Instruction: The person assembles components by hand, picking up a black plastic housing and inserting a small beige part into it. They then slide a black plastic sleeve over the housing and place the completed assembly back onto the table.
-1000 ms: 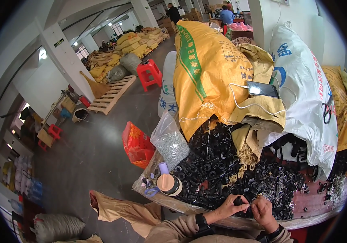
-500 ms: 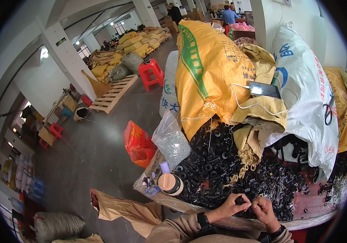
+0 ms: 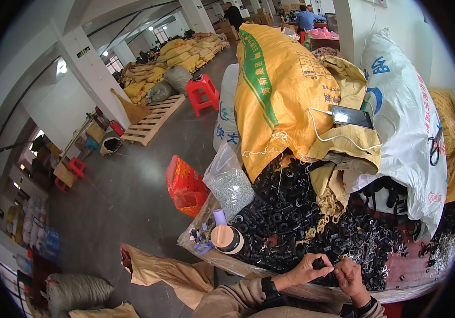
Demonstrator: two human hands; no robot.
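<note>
My left hand (image 3: 306, 269) is closed around a small black plastic part (image 3: 318, 263), which shows between the thumb and fingers. Just beside it, my right hand (image 3: 349, 275) is pinched, its fingertips almost meeting the left thumb; whatever they hold is too small to make out. Both hands are over the near edge of the table, above a spread of loose black plastic parts (image 3: 280, 220). Small black and metallic pieces (image 3: 365, 241) lie heaped just beyond the right hand.
A big yellow woven sack (image 3: 286, 85) and a white sack (image 3: 402, 122) stand behind the parts. A phone (image 3: 351, 116) with a white cable rests on the yellow one. Left are a lidded cup (image 3: 226, 239), a clear bag of small metal pieces (image 3: 230, 188) and a red bag (image 3: 186, 185).
The whole view has shifted slightly. My hands stay close together over the table's edge, with the black part still in the left; the fingers have moved only a little.
</note>
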